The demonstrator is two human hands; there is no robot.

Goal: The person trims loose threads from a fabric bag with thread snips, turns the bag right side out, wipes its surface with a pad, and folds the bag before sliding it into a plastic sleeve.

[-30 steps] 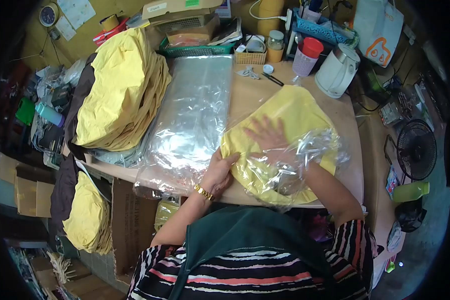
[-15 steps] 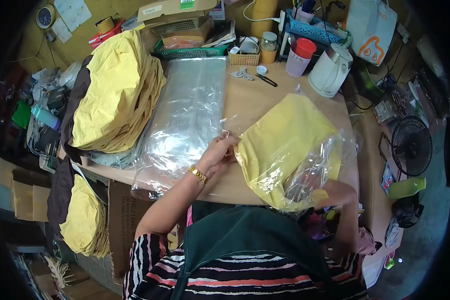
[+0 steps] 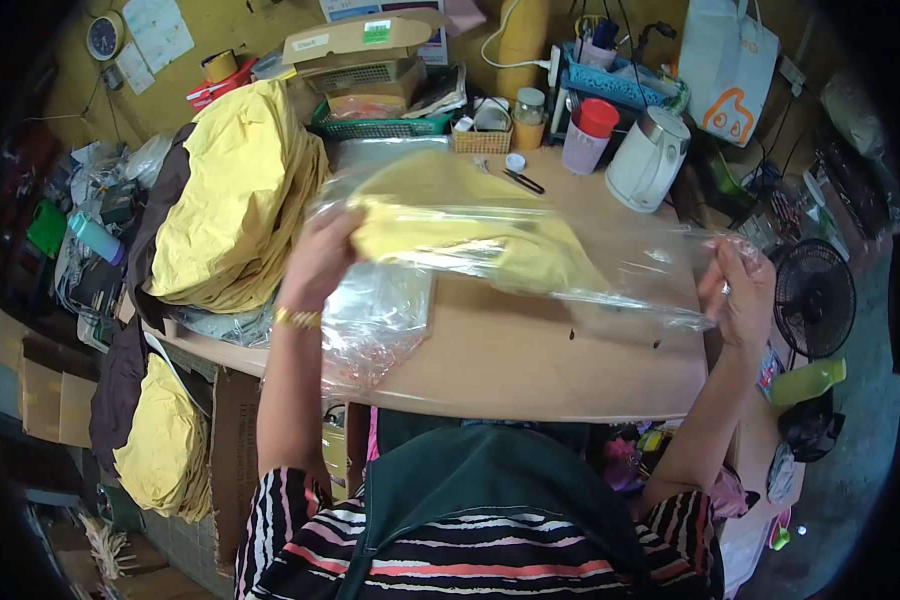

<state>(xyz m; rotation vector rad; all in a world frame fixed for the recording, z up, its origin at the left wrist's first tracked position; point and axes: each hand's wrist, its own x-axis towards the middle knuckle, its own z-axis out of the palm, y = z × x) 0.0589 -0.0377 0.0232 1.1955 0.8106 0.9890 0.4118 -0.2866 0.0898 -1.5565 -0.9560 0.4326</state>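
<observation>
A clear plastic bag (image 3: 635, 270) is stretched between my hands above the table, with folded yellow fabric (image 3: 470, 235) inside its left part. My left hand (image 3: 325, 250) is closed on the bag's left end, where the fabric lies. At the other end, my right hand (image 3: 738, 290) pinches the empty plastic. The bag and fabric are partly smeared by motion. Beneath the bag, a stack of flat clear bags (image 3: 385, 310) lies on the table, partly covered by it.
A tall pile of yellow fabric (image 3: 230, 190) stands at the left of the table (image 3: 530, 370). At the back are a green basket (image 3: 380, 125), snips (image 3: 523, 181), a pink cup (image 3: 585, 150) and a white kettle (image 3: 648, 160). A black fan (image 3: 815, 297) stands at the right.
The bag with the yellow fabric has been lifted off the table and pulled out lengthwise. My left hand has moved left and up, my right hand right and up.
</observation>
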